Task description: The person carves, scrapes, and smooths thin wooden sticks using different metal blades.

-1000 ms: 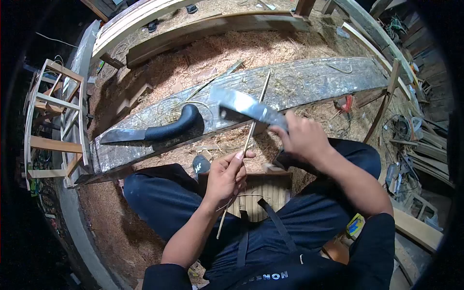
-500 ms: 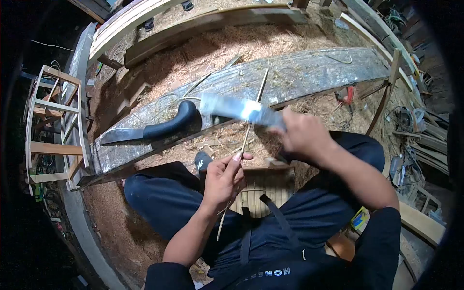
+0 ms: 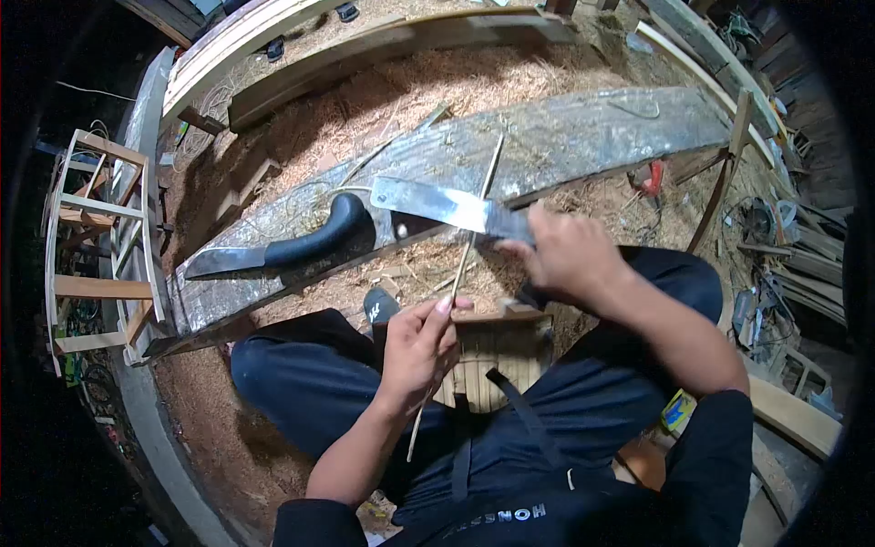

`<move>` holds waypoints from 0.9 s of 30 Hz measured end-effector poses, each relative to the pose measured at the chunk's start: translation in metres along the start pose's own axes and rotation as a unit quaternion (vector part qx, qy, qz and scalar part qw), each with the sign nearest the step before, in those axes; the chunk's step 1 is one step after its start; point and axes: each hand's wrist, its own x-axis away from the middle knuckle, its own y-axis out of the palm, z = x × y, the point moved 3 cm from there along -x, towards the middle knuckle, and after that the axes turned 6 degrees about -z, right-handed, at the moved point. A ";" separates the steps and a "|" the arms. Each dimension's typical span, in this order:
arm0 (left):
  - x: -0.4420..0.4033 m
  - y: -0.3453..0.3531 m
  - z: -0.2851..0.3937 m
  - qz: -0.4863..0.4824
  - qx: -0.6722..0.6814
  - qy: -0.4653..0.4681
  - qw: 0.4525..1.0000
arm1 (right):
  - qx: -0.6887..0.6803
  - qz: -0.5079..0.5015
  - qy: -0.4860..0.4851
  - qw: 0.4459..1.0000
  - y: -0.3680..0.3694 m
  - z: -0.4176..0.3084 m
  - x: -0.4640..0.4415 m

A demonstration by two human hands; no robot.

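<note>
My left hand (image 3: pixel 420 351) pinches a thin pale strip (image 3: pixel 493 166), which slants up from my lap past the edge of a long weathered board. In my right hand (image 3: pixel 572 252) is the dark handle of a broad-bladed knife (image 3: pixel 433 203). Its shiny blade points left and crosses the strip above my left hand; whether they touch I cannot tell. A second knife with a curved black handle (image 3: pixel 319 233) lies on the board (image 3: pixel 583 132), left of the blade.
Wood shavings (image 3: pixel 210 392) cover the ground. A wooden frame (image 3: pixel 100 214) stands at the far left. A slatted wooden piece (image 3: pixel 501 356) is between my legs. At the right are a red-handled tool (image 3: pixel 653 179) and stacked wood strips (image 3: pixel 807 283).
The knife in my right hand has shifted a little left and down, and its blade now shows more sharply. My left hand keeps its pinch on the strip. The view has shifted slightly.
</note>
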 end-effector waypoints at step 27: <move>0.001 0.000 -0.005 0.002 0.035 0.003 0.999 | 0.025 -0.034 0.033 0.999 0.005 0.001 0.009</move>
